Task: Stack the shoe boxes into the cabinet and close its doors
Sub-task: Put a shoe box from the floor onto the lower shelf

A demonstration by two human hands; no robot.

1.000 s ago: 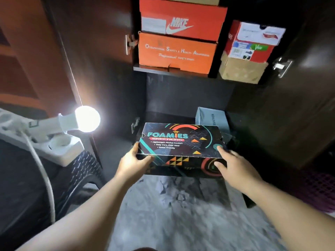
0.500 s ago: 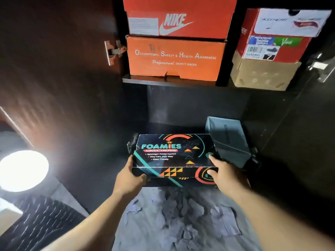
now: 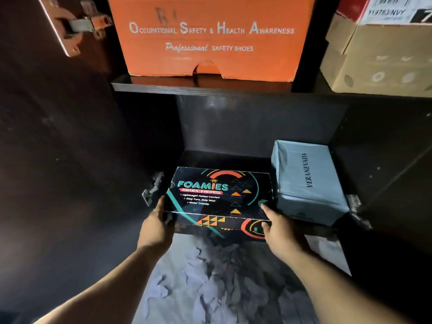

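A black Foamies Skechers shoe box [image 3: 217, 197] lies at the front of the cabinet's lower compartment, on its left side. My left hand [image 3: 157, 224] grips its left front corner. My right hand [image 3: 279, 226] grips its right front corner, thumb on the lid. Right beside it sits a grey-blue Veranevada box [image 3: 306, 181]. On the shelf [image 3: 187, 86] above stand an orange safety-shoes box [image 3: 210, 40] and, to the right, a tan cardboard box [image 3: 378, 59] with a red box [image 3: 395, 8] on top.
The left cabinet door [image 3: 58, 148] stands open, with a metal hinge [image 3: 74, 26] near its top and another hinge [image 3: 153, 188] by the lower compartment. The dark right door [image 3: 397, 171] is open too. Mottled grey floor [image 3: 210, 284] lies below the cabinet.
The view has moved in close to the cabinet and the lamp has left the frame. Both hands have pushed the Foamies box further into the lower compartment, next to the grey-blue box.
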